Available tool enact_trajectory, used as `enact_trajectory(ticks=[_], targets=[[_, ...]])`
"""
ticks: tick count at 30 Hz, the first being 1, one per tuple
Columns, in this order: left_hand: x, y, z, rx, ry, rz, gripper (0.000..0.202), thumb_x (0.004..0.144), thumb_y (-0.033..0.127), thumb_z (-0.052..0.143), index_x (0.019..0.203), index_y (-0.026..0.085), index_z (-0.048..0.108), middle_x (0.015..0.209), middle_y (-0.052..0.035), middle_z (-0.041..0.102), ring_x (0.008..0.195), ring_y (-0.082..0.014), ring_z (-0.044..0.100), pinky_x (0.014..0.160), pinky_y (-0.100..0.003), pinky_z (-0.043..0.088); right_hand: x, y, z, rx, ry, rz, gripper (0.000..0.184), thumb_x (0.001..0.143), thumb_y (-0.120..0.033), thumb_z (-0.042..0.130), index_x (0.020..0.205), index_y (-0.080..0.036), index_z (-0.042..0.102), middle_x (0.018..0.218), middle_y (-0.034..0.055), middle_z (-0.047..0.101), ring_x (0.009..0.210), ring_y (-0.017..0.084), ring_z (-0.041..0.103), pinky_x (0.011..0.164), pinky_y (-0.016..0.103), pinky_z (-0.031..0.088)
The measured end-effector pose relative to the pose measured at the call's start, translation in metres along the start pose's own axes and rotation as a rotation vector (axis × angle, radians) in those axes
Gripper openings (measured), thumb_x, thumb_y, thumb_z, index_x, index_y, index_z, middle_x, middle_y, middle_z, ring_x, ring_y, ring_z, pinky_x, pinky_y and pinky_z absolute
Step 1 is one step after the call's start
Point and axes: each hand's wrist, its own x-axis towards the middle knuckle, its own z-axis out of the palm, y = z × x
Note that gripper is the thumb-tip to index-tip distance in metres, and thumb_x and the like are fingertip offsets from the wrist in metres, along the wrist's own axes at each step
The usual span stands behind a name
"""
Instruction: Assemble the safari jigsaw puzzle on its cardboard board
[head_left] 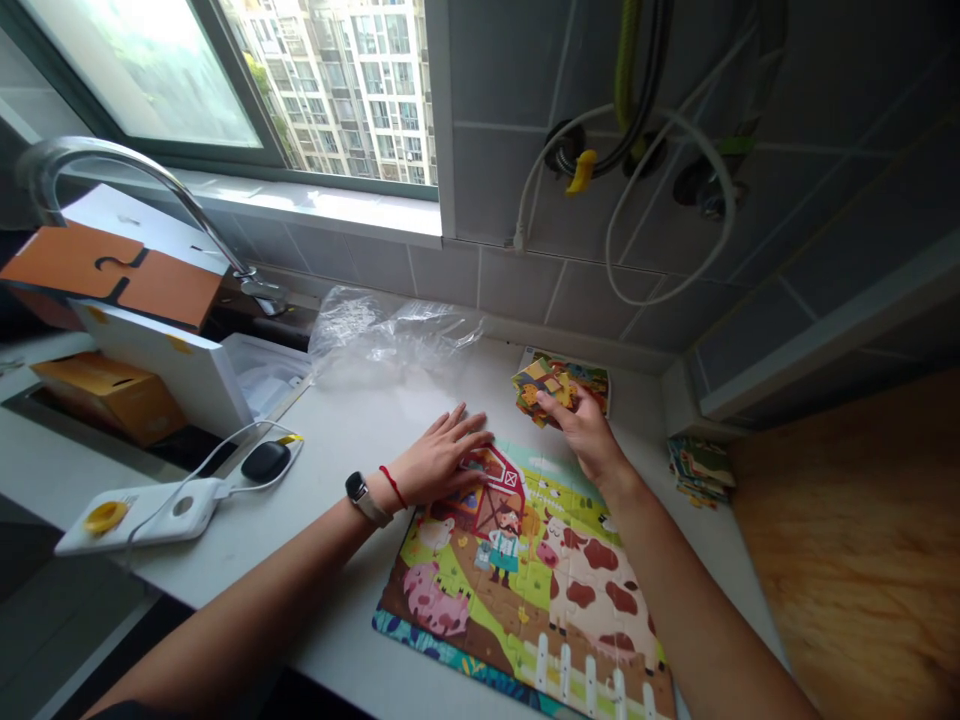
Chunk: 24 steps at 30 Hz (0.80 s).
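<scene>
A farm jigsaw puzzle lies assembled on the white counter, showing a barn, a farmer, a pig and a cow. My left hand rests flat with fingers stretched over its upper left corner, by the barn. Above the puzzle's far edge, my right hand grips a bunch of puzzle pieces, thumb on top. Behind that hand a printed picture card lies on the counter, partly covered.
Crumpled clear plastic lies by the wall. A stack of puzzle pieces sits at the right. On the left are a power strip, a black round device, an orange box and a faucet.
</scene>
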Motion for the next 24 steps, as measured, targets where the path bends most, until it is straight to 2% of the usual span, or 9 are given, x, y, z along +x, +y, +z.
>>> enact_trajectory(ticks=[2,6,10,13,16,18,20,24], targets=[[-0.009,0.003,-0.003,-0.009,-0.031,-0.016,0.058,0.1,0.058,0.065,0.145,0.022,0.058,0.166,-0.0162,0.043,0.16,-0.0464,0.026,0.125,-0.068,0.034,0.004,0.006,-0.004,-0.063,0.012,-0.013,0.062,0.069,-0.06,0.089,0.113,-0.021,0.067,0.117,0.013,0.08,0.106,0.031,0.077,0.099,0.048,0.06],[-0.022,0.001,-0.011,-0.054,-0.072,-0.039,0.063,0.096,0.061,0.069,0.142,0.02,0.058,0.168,-0.019,0.039,0.16,-0.047,0.023,0.127,-0.067,0.031,0.007,0.017,-0.013,-0.346,0.055,-0.07,0.061,0.069,-0.054,0.087,0.116,-0.021,0.065,0.11,0.0116,0.081,0.101,0.03,0.077,0.098,0.048,0.058],[-0.02,-0.005,-0.018,-0.178,-0.082,-0.053,0.073,0.088,0.063,0.077,0.144,0.021,0.057,0.169,-0.0191,0.038,0.161,-0.0471,0.021,0.128,-0.068,0.028,0.004,0.02,-0.018,-0.489,-0.087,-0.128,0.057,0.077,-0.047,0.082,0.125,-0.023,0.064,0.118,0.011,0.08,0.104,0.029,0.076,0.098,0.046,0.057],[0.003,-0.005,-0.015,-0.394,0.009,-0.091,0.094,0.089,0.062,0.077,0.163,0.021,0.035,0.17,-0.0216,0.035,0.16,-0.0409,0.03,0.13,-0.061,0.03,0.002,0.022,-0.017,-0.498,-0.153,-0.155,0.056,0.079,-0.045,0.082,0.127,-0.022,0.064,0.122,0.0112,0.078,0.107,0.029,0.075,0.099,0.044,0.056],[0.043,0.0,-0.002,-0.658,0.153,-0.108,0.096,0.094,0.054,0.074,0.168,0.023,0.021,0.17,-0.0221,0.034,0.159,-0.0372,0.034,0.13,-0.059,0.028,0.003,0.026,-0.015,-0.501,-0.149,-0.173,0.057,0.082,-0.045,0.08,0.13,-0.022,0.062,0.125,0.0121,0.077,0.109,0.029,0.075,0.099,0.044,0.056],[0.069,0.004,0.01,-0.856,0.223,-0.08,0.095,0.094,0.046,0.075,0.169,0.024,0.02,0.169,-0.023,0.036,0.158,-0.0377,0.035,0.128,-0.06,0.031,0.004,0.028,-0.016,-0.518,-0.138,-0.189,0.057,0.083,-0.045,0.08,0.132,-0.022,0.062,0.127,0.0134,0.076,0.111,0.029,0.074,0.101,0.045,0.056],[0.087,0.007,0.02,-0.942,0.235,-0.03,0.093,0.092,0.036,0.075,0.168,0.021,0.023,0.167,-0.0232,0.039,0.157,-0.0381,0.037,0.127,-0.058,0.037,0.004,0.028,-0.017,-0.542,-0.142,-0.214,0.057,0.083,-0.045,0.08,0.132,-0.021,0.062,0.128,0.0143,0.075,0.113,0.031,0.073,0.102,0.046,0.055],[0.096,0.011,0.028,-0.946,0.264,0.098,0.084,0.088,0.013,0.064,0.164,0.022,0.03,0.166,-0.0184,0.042,0.156,-0.0342,0.039,0.127,-0.053,0.037,0.002,0.022,-0.02,-0.608,-0.221,-0.235,0.059,0.084,-0.041,0.081,0.136,-0.024,0.06,0.131,0.0129,0.074,0.119,0.032,0.072,0.106,0.047,0.053]])
